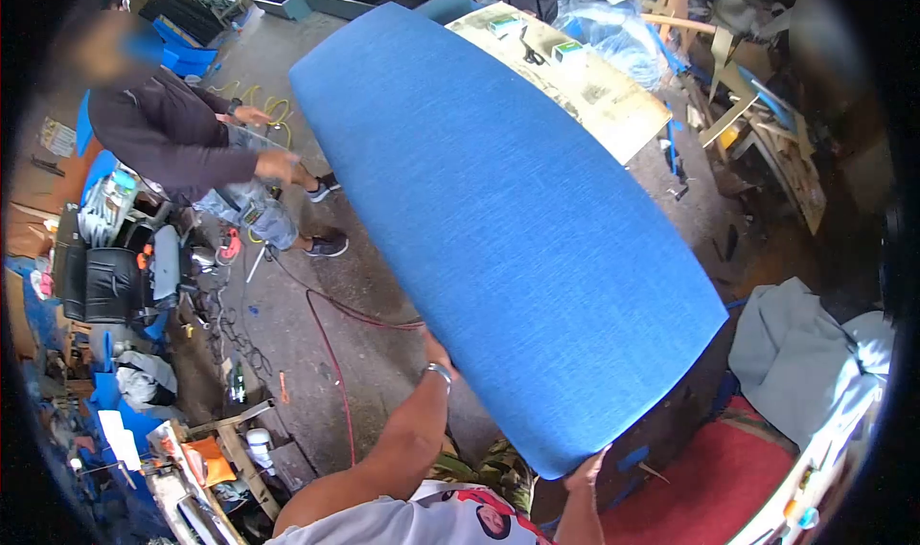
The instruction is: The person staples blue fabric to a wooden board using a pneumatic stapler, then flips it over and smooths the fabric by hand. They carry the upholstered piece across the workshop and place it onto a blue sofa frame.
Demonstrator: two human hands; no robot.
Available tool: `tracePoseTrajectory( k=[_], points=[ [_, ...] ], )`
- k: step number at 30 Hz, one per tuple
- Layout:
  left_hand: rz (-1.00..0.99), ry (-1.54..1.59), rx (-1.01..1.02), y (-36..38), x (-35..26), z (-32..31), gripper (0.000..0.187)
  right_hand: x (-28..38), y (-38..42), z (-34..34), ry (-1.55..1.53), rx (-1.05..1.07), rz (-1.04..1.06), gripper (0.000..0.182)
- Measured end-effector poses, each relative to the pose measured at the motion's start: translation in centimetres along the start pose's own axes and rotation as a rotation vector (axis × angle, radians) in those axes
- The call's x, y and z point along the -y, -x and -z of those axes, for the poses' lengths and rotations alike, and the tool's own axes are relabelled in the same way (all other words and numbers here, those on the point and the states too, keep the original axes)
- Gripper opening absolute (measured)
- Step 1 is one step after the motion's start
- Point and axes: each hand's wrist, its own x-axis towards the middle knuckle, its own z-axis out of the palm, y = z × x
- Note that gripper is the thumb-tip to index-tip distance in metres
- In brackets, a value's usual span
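Observation:
A large blue fabric-covered upholstered panel [508, 229], long with rounded sides, fills the middle of the head view. My left hand [437, 351], with a metal band at the wrist, grips its left long edge; most of the fingers are hidden behind the panel. At the near corner my right hand [586, 470] holds the bottom edge, its fingers partly hidden underneath. The panel is held up in front of me, its far end reaching toward a table with a pale top [623, 114].
A person in a dark top [158, 128] stands to the left of the panel. A red hose [331, 363] crosses the floor. Scrap wood [757, 124] lies at right, above grey fabric [795, 353] and a red surface [680, 488]. Tools and clutter line the left side.

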Motion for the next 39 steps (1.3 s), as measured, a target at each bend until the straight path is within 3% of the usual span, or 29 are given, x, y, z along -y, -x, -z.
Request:
tracePoseTrajectory(
  k=[1,6,8,10,13,20,23,26,27,33,36,37,39],
  points=[
    [0.032,-0.002,-0.03,0.2,-1.5,1.6,0.109,-0.7,2.8,-2.8,-0.072,0.15,0.015,0.117],
    [0.077,-0.097,-0.041,1.1,-7.4,8.5,0.111,-8.5,9.5,-6.0,-0.037,0.106,0.083,0.111],
    [-0.091,-0.04,0.506,0.5,-7.5,12.2,0.112,-8.5,11.5,-7.7,-0.034,0.073,0.099,0.11],
    [0.062,-0.03,0.062,6.0,-10.8,8.4,0.113,-9.9,13.9,-9.0,-0.037,0.02,0.136,0.109],
    [0.074,-0.047,0.037,7.8,-12.2,8.9,0.114,-10.9,18.2,-12.0,0.011,0.112,0.346,0.108],
    [0.123,-0.084,0.084,4.4,-11.8,11.9,0.112,-13.3,16.9,-10.2,-0.043,0.135,0.328,0.106],
    [0.048,-0.087,0.062,5.5,-12.3,11.1,0.111,-12.2,18.6,-12.3,0.053,0.056,0.386,0.108],
    [0.074,-0.063,0.161,3.5,-11.3,11.5,0.107,-10.7,22.6,-15.5,0.103,0.023,0.408,0.108],
    [0.109,-0.078,0.11,3.7,-11.3,11.1,0.103,-10.2,23.2,-15.9,0.089,0.018,0.403,0.109],
    [0.055,-0.017,0.172,6.5,-10.7,9.2,0.107,-7.5,18.5,-9.5,0.079,-0.016,0.322,0.11],
    [-0.011,-0.181,0.131,3.7,-8.3,8.7,0.112,-7.0,16.0,-9.4,0.081,-0.015,0.302,0.11],
    [-0.137,-0.262,-0.024,0.5,-6.1,8.1,0.114,-5.9,19.6,-12.5,0.107,-0.021,0.325,0.11],
    [-0.148,-0.346,-0.037,1.5,-5.9,7.4,0.116,-4.1,21.9,-14.1,0.166,0.019,0.355,0.11]
  ],
)
